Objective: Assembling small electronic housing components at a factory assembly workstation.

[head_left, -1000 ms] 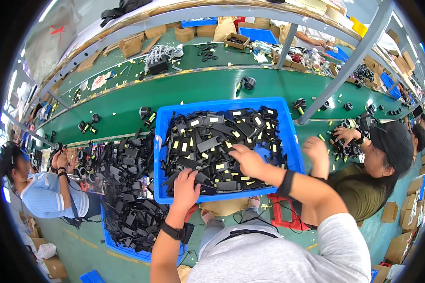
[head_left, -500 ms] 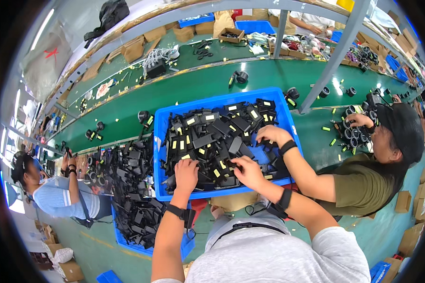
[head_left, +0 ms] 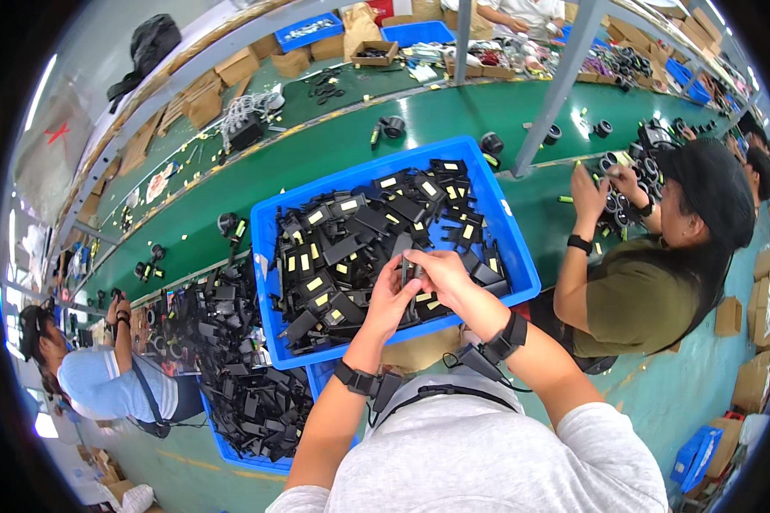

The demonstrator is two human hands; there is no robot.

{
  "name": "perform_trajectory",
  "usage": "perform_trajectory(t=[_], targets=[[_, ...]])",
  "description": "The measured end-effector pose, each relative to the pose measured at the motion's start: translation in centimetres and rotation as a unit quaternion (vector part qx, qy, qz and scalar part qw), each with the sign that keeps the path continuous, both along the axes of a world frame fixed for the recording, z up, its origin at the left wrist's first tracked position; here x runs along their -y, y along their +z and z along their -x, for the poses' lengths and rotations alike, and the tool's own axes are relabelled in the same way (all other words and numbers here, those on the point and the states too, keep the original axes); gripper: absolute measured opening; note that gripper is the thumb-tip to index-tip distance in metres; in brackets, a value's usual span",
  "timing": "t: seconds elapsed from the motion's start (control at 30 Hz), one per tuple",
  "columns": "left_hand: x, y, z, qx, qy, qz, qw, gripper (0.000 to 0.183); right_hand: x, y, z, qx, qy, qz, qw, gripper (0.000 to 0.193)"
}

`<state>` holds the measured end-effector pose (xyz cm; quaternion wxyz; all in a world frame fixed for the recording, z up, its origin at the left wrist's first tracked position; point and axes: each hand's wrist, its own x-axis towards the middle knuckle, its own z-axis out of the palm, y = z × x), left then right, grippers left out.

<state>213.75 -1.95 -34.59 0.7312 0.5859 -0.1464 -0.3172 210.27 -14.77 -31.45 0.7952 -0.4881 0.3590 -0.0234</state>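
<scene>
My left hand (head_left: 387,303) and my right hand (head_left: 447,277) meet above a blue plastic bin (head_left: 495,190). Between their fingertips is a small dark plastic part (head_left: 408,270), gripped by both. My fingers hide much of it. Under and around my hands lies a heap of black plastic housings (head_left: 346,249), many bearing pale yellow labels. Blue bin floor shows through at the heap's right side.
A green conveyor belt (head_left: 316,162) runs behind the bin, with round black parts on it. A grey post (head_left: 558,90) rises at right. Co-workers stand at right (head_left: 629,295) and left (head_left: 115,376). More black housings (head_left: 257,410) fill a lower bin.
My hands have come together, lifting a dark part from the heap. The right co-worker's hand has left the bin and is now over the belt side. The view has shifted slightly.
</scene>
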Motion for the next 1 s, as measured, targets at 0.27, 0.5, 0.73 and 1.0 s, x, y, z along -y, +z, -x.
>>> perform_trajectory(t=[0.27,0.5,0.73,1.0], targets=[[0.0,-1.2,-1.6,-0.203,-0.023,0.076,0.976,0.028,0.3,-2.3,4.4,0.205,0.026,0.311,0.927,0.041],[1.6,-1.2,-0.3,-0.218,-0.057,0.090,0.970,0.025,0.8,-1.3,5.5,0.259,0.115,0.613,0.737,0.025],[2.7,-0.4,1.1,-0.236,-0.014,0.060,0.970,0.022,1.4,-2.3,6.0,0.228,0.196,0.709,0.638,0.009],[3.1,0.8,1.7,-0.246,-0.013,0.070,0.967,0.025,2.8,-2.8,6.5,0.256,0.164,0.642,0.704,0.010]])
